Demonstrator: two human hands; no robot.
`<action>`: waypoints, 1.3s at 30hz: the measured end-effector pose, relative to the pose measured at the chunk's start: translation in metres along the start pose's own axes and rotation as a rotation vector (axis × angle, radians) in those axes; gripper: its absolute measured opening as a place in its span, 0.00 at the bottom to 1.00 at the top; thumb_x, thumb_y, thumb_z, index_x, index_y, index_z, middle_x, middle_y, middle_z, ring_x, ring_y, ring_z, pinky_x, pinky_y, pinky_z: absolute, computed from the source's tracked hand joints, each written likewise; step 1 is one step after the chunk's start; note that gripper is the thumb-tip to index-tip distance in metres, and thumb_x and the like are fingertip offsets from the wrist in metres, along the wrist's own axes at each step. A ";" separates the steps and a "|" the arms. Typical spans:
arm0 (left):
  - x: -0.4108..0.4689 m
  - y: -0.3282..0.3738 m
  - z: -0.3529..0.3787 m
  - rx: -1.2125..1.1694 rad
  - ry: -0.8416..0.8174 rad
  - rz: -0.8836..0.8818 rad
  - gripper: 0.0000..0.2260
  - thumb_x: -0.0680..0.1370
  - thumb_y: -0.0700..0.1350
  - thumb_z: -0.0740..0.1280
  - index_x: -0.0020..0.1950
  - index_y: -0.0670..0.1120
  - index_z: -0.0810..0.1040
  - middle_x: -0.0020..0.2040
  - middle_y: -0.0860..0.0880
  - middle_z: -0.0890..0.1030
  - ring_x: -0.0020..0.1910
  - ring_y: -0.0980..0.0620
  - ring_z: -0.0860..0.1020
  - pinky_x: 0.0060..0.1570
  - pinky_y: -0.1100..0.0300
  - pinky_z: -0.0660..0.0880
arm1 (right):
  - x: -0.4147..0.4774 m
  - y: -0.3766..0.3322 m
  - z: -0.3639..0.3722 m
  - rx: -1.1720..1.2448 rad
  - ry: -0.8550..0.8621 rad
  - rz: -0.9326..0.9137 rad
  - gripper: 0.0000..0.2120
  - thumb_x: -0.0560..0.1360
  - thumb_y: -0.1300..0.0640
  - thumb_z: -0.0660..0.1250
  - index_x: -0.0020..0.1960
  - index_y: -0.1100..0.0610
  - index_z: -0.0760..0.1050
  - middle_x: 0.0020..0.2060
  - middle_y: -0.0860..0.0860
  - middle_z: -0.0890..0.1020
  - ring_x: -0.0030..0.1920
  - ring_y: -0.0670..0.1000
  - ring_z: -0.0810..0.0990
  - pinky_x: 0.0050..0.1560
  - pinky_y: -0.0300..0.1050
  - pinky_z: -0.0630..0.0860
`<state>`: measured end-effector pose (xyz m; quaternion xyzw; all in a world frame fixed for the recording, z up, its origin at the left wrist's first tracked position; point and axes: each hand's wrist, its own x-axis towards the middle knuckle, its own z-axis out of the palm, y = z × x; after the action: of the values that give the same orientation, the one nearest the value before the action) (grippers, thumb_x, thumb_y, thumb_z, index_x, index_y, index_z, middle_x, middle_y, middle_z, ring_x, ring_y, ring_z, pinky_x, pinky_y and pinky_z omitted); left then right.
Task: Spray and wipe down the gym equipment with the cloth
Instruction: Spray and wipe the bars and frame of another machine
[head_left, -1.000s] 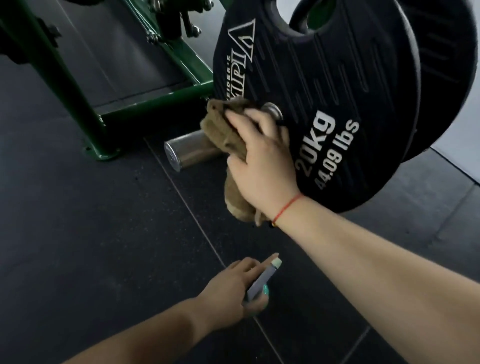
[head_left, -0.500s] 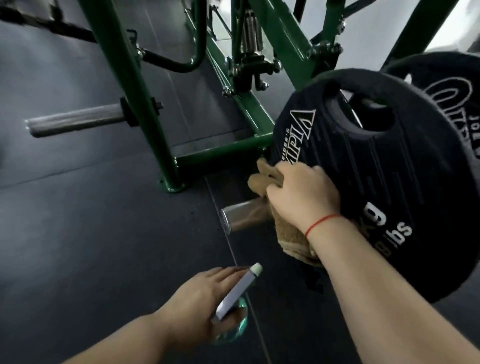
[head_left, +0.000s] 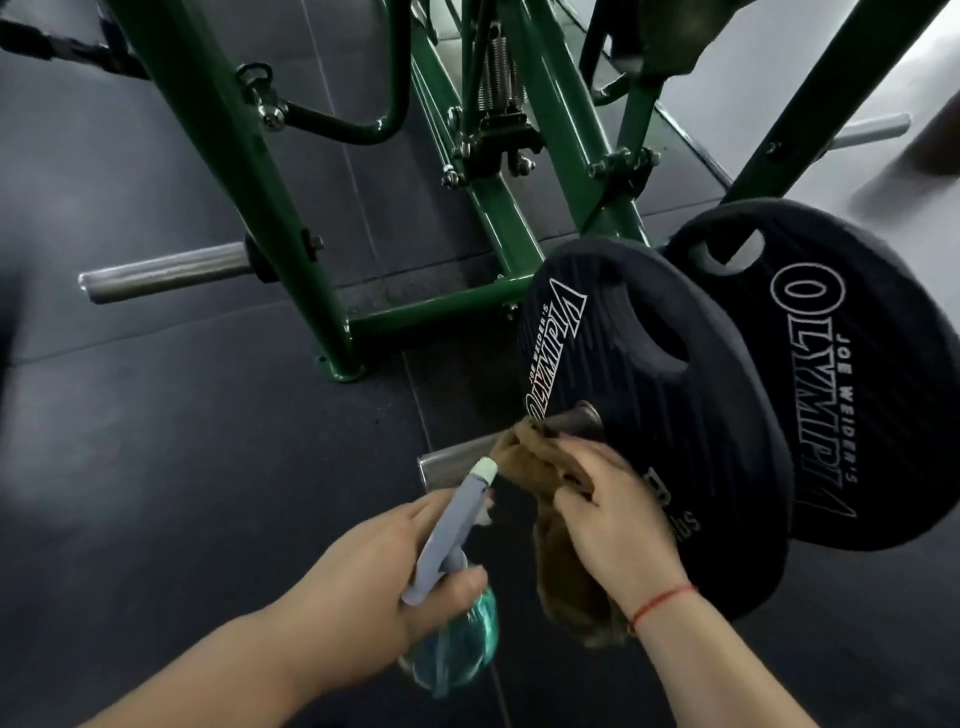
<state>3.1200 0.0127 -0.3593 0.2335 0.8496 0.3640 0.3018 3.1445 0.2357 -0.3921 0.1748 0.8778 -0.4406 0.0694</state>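
My right hand (head_left: 618, 525) holds a brown cloth (head_left: 535, 462) against the steel peg (head_left: 452, 464) that sticks out of a black Olympia weight plate (head_left: 675, 415). The cloth hangs down below my palm. My left hand (head_left: 374, 587) grips a spray bottle (head_left: 452, 525) with a grey head, a pale nozzle and a teal body. Its nozzle sits just in front of the peg and the cloth.
A second black plate (head_left: 857, 374) hangs behind the first. The green machine frame (head_left: 270, 208) stands on the dark rubber floor (head_left: 182, 493), with a bare steel peg (head_left: 161, 270) at the left, another peg (head_left: 872, 130) at the far right and a spring (head_left: 498, 67) in the middle.
The view tilted up, showing more of the frame. My left hand raised the spray bottle from low near the floor up to the peg. My right hand slid the cloth outward along the peg.
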 end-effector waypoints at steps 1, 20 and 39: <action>-0.005 0.008 -0.004 -0.042 0.021 -0.012 0.15 0.79 0.58 0.67 0.63 0.68 0.69 0.52 0.64 0.78 0.52 0.62 0.78 0.53 0.64 0.76 | -0.013 -0.005 -0.007 0.100 0.040 0.065 0.22 0.77 0.64 0.66 0.61 0.40 0.77 0.57 0.33 0.76 0.62 0.40 0.74 0.67 0.36 0.68; -0.103 0.235 -0.142 -0.277 0.230 -0.050 0.10 0.79 0.49 0.69 0.39 0.55 0.72 0.37 0.53 0.76 0.36 0.53 0.76 0.39 0.52 0.75 | -0.139 -0.160 -0.118 0.772 0.200 0.559 0.25 0.76 0.66 0.66 0.62 0.38 0.77 0.54 0.49 0.84 0.55 0.53 0.83 0.60 0.57 0.78; -0.231 0.380 -0.329 -0.564 0.496 0.102 0.16 0.71 0.52 0.79 0.55 0.59 0.80 0.54 0.44 0.79 0.52 0.51 0.79 0.50 0.67 0.78 | -0.203 -0.464 -0.170 1.327 0.177 0.539 0.15 0.78 0.67 0.63 0.59 0.52 0.78 0.49 0.65 0.85 0.50 0.69 0.84 0.53 0.69 0.80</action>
<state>3.1261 -0.0487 0.1908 0.0880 0.7505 0.6438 0.1208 3.1681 0.0663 0.1141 0.4259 0.3540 -0.8325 -0.0166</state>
